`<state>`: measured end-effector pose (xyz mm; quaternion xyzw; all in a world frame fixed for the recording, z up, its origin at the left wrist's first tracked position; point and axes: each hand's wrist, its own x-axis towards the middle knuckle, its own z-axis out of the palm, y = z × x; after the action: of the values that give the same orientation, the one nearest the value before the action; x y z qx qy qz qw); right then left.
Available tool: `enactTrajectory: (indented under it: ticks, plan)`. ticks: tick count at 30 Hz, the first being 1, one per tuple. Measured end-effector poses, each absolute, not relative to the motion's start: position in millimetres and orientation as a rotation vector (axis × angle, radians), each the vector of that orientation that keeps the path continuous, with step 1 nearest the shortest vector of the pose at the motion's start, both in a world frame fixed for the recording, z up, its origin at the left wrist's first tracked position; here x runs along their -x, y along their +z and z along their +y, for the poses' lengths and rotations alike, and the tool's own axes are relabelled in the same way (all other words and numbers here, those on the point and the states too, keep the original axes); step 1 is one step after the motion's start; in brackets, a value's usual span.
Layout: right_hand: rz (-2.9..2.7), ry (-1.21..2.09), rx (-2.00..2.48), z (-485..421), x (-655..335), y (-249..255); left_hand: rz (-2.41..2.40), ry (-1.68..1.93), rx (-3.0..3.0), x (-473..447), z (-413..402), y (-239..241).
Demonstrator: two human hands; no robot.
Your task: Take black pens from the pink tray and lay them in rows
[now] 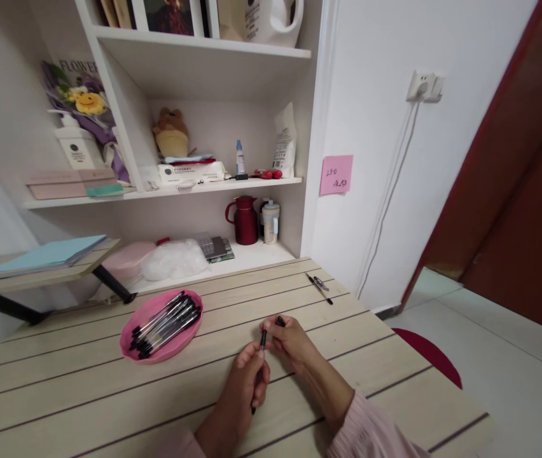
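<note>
A dark pen (263,340) runs up through the closed fingers of my left hand (247,375), its lower end poking out below them. Beside it, my right hand (292,343) pinches with thumb and forefinger at the pen's upper end. A small black piece that looks like a pen cap (280,321) sticks out of the right fingers. To the left, a pink bowl (198,326) holds several black-and-clear pens (168,323) lying side by side. Farther right on the table lies a thin black pen (319,289) next to a short clear and dark pen part (321,284).
The slatted wooden table (156,407) ends in an edge at right. Behind it are white shelves (204,184) with a red jug (245,221), a cup (271,222) and a plastic bag (175,259). A small raised stand (75,270) with papers is at left.
</note>
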<state>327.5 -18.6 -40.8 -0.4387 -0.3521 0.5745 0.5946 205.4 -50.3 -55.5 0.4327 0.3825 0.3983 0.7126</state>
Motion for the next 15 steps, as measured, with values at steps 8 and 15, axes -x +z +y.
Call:
enactTrajectory:
  ticks: [8, 15]
  plan:
    - [-0.785, 1.356, 1.006, -17.7, -326.7, -46.8, 0.871, 0.889, -0.944, -205.0, -49.9, -56.9]
    - [-0.682, 1.358, 0.814, -11.3, -335.8, -48.2, 0.805, 0.827, -0.972, -202.1, -48.5, -57.4]
